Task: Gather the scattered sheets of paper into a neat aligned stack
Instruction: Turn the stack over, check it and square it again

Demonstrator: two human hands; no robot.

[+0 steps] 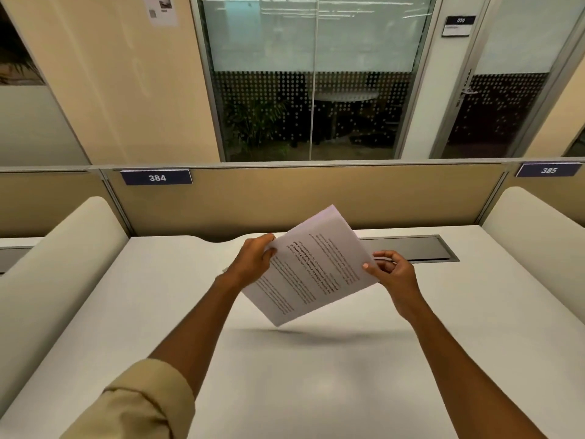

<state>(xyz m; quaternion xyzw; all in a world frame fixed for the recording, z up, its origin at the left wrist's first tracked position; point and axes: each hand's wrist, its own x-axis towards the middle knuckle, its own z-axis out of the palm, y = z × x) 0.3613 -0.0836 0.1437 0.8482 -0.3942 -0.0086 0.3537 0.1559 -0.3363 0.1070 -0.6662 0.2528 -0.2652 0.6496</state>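
warm, even overhead light, soft shadow on the desk, wide-angle bending at edges, slight softness.

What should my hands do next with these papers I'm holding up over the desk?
Probably lower the sheets and tap one edge on the desk to square them. The left hand and right hand grip opposite edges, the bundle hangs tilted in the air above its shadow, and no loose sheets show on the desk.

My left hand & right hand pinch the tilted paper stack mid-frame, lifted above the desk.
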